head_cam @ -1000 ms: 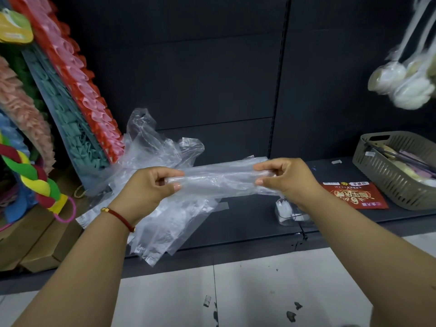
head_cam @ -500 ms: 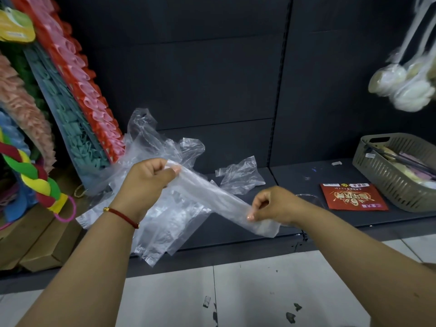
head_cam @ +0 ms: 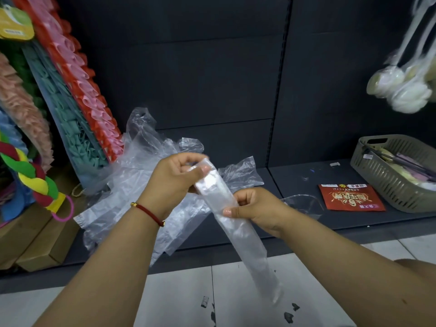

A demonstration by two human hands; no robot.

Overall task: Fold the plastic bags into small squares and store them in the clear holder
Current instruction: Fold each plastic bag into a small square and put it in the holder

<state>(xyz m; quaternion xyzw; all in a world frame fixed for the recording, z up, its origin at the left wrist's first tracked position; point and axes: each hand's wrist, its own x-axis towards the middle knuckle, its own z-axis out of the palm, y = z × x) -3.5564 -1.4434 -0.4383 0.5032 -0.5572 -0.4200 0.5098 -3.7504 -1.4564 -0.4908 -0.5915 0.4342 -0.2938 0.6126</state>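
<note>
Both hands are clamped on one folded plastic bag [head_cam: 226, 208], a long narrow strip held in the air in front of the shelf [head_cam: 295, 182]. The left hand [head_cam: 174, 182] pinches the strip's upper end between thumb and curled fingers; the right hand [head_cam: 257, 208] pinches it a little lower, thumb on the front. Below that grip the strip hangs slanting down to the right, its lower end blurred over the floor [head_cam: 179, 296].

Behind the hands, a heap of loose clear bags [head_cam: 141, 166] lies on the shelf; how many cannot be counted, as the film overlaps and the hands cover part of it. Right of the right hand, one clear holder [head_cam: 304, 201] sits on the shelf, its near side hidden by the wrist and its outline faint. Further right lie one red packet [head_cam: 349, 197] and one grey basket [head_cam: 396, 171], cut off by the frame edge. One red bracelet [head_cam: 148, 212] circles the left wrist.
</note>
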